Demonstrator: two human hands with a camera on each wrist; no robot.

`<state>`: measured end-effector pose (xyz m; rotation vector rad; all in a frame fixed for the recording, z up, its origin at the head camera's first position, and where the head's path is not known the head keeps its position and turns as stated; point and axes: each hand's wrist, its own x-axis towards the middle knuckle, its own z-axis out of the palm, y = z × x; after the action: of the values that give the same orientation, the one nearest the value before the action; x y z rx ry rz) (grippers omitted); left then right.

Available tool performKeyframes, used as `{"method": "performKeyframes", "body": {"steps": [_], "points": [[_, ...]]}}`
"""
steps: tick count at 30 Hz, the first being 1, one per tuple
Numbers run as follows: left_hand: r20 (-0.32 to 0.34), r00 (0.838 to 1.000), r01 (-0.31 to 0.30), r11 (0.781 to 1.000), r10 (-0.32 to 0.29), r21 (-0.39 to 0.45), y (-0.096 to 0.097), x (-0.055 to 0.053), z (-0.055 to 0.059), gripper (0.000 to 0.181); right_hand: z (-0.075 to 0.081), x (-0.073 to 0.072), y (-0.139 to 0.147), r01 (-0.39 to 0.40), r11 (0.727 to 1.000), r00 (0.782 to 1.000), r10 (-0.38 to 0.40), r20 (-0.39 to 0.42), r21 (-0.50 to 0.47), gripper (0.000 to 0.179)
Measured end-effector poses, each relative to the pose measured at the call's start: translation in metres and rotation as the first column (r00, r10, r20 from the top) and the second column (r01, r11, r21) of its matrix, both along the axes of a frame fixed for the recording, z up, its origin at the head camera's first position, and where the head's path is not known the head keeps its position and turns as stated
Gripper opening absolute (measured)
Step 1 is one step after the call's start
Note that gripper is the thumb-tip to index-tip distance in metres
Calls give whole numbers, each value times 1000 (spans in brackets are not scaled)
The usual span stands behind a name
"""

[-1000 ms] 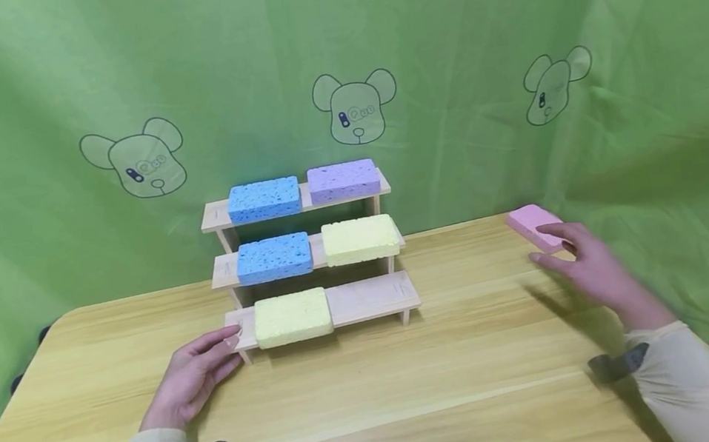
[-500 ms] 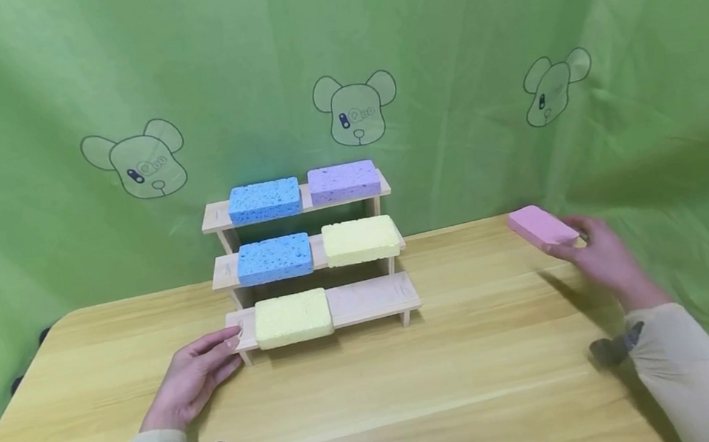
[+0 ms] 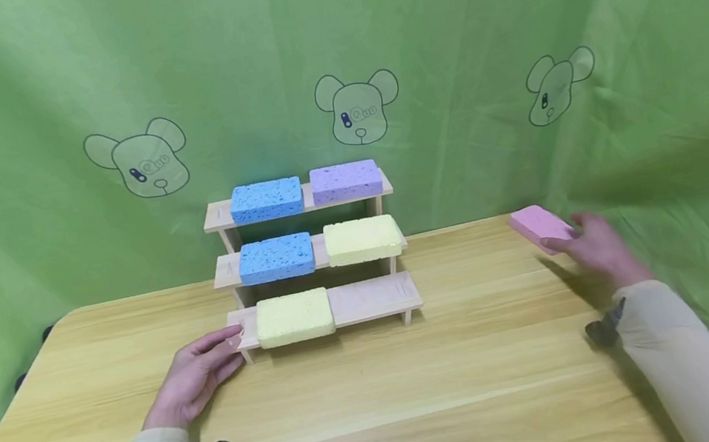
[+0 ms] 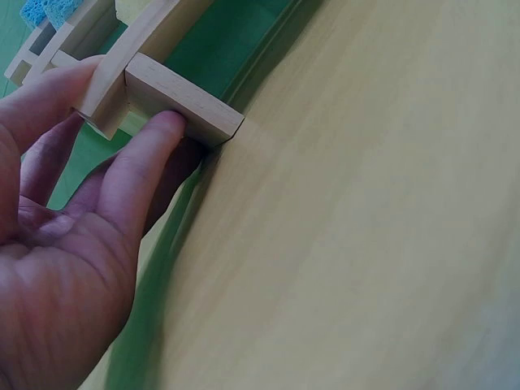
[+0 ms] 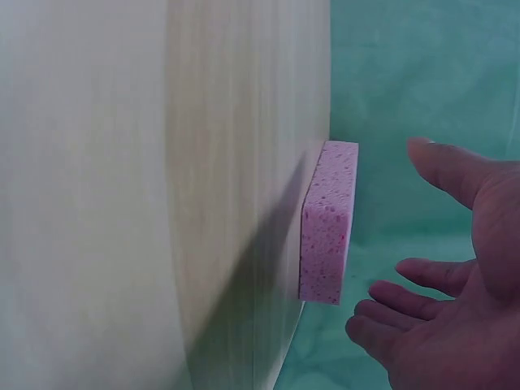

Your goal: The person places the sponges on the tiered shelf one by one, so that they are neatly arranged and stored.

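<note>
A three-tier wooden rack (image 3: 371,299) stands at the back of the table. My left hand (image 3: 193,376) pinches the left end of its lowest shelf; in the left wrist view the thumb (image 4: 146,171) presses the short wooden leg (image 4: 183,101) and the index finger lies at the shelf board. To the far right, a pink sponge (image 3: 533,224) lies flat near the table's back corner. Over its near end, my right hand (image 3: 600,248) hovers. The right wrist view shows its fingers and thumb spread, apart from the sponge (image 5: 329,227).
Two blue sponges (image 3: 275,257) sit on the left of the middle and top shelves. A purple sponge (image 3: 345,181) is at top right, and yellow sponges (image 3: 293,317) are on the middle and lowest shelves. A green curtain (image 3: 437,31) hangs behind the table (image 3: 380,412).
My right hand has moved forward and slightly right, over the near end of the pink sponge, which stays put. The left hand keeps its hold on the rack.
</note>
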<state>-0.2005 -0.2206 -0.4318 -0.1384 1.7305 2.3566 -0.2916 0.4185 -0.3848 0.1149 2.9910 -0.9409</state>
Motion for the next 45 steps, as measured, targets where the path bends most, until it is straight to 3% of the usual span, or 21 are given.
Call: {"method": "performKeyframes", "body": {"steps": [6, 15, 27, 32, 39, 45], "points": [[1, 1000, -4, 1000, 4, -2, 0, 1, 0, 19, -5, -9, 2, -19, 999, 1000, 19, 17, 38, 98], [4, 1000, -5, 1000, 5, -1, 0, 1, 0, 19, -15, -12, 8, -15, 1000, 1000, 15, 14, 25, 75], [0, 1000, 1, 1000, -1, 3, 0, 1, 0, 19, -19, -18, 6, 19, 997, 1000, -18, -19, 78, 69], [0, 1000, 3, 1000, -3, 1, 1, 0, 0, 19, -20, -19, 8, 34, 996, 999, -32, -26, 76, 71], [0, 1000, 0, 1000, 0, 0, 1, -1, -2, 21, -16, -15, 8, 55, 998, 998, -56, 11, 36, 87], [-2, 1000, -2, 1000, 2, 3, 0, -1, -3, 21, -10, -10, 8, 29, 999, 999, -30, 32, 36, 94]]}}
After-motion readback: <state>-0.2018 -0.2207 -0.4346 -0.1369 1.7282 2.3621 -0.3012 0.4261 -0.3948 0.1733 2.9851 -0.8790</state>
